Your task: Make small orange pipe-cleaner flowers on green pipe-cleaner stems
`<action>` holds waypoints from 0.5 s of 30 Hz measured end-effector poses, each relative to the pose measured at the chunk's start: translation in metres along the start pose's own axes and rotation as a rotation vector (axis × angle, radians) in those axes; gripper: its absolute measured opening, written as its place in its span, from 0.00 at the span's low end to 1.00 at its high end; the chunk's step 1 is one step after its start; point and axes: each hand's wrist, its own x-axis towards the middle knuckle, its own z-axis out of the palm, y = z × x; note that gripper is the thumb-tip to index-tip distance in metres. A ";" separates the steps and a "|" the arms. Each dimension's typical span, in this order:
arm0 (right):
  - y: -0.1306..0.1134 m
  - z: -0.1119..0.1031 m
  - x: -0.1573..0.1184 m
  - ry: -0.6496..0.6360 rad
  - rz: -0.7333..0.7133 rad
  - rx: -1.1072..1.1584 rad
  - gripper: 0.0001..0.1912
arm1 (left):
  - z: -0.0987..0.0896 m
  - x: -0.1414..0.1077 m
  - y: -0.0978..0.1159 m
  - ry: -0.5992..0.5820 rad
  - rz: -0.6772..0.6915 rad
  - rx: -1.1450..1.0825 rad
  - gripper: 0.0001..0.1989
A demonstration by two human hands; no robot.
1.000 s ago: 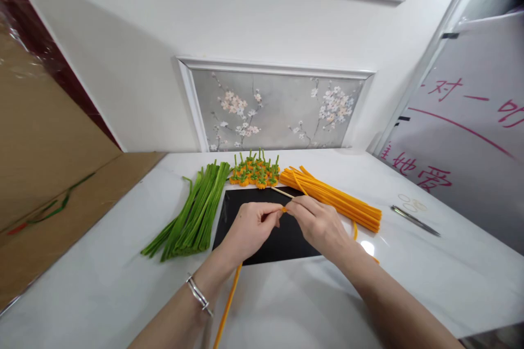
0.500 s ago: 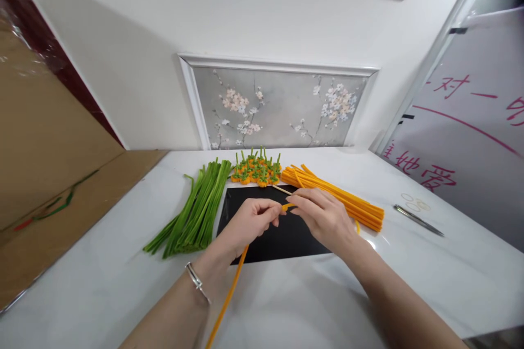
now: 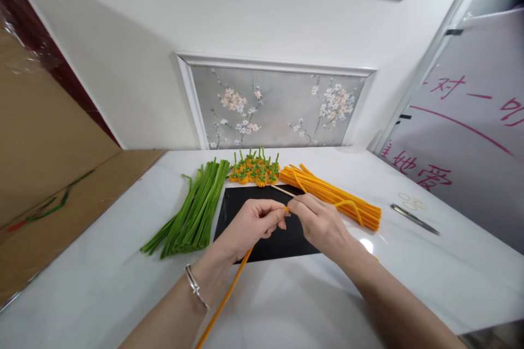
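Observation:
An orange pipe cleaner (image 3: 227,297) runs from between my hands down to the bottom edge of the view. My left hand (image 3: 257,223) is closed, thumb and forefinger pinching it. Against those fingertips, my right hand (image 3: 321,222) is pinched on the same pipe cleaner, where a small orange bit shows between the two hands. Both are above a black mat (image 3: 268,248). A thin pale stick (image 3: 282,190) lies at the mat's far edge, its right end hidden behind my right hand. An orange strand also rises past the back of that hand.
Green pipe cleaners (image 3: 196,212) lie in a bundle left of the mat, orange pipe cleaners (image 3: 339,199) at right. Several small orange-and-green pieces (image 3: 256,169) stand behind. Tweezers (image 3: 415,219) and loose rings (image 3: 411,202) lie far right; a cardboard box (image 3: 53,120) borders the left.
My right fingers have closed in toward my left fingertips, so less orange shows between the hands. The strand behind my right hand has shifted into clearer view.

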 end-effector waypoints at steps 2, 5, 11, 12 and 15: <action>-0.004 0.000 0.002 -0.032 0.136 0.074 0.11 | 0.003 0.000 -0.004 0.112 0.202 0.314 0.13; -0.006 0.000 0.003 -0.128 0.318 0.195 0.10 | 0.009 -0.001 -0.014 0.179 0.454 0.691 0.14; 0.002 -0.002 -0.001 -0.162 0.335 0.228 0.10 | 0.012 0.000 -0.010 0.183 0.221 0.487 0.16; 0.004 -0.003 -0.002 -0.131 0.289 0.223 0.13 | 0.011 0.001 -0.006 0.177 0.150 0.349 0.16; 0.006 -0.007 -0.002 -0.019 0.122 0.132 0.14 | 0.006 0.001 0.002 0.140 -0.116 -0.036 0.12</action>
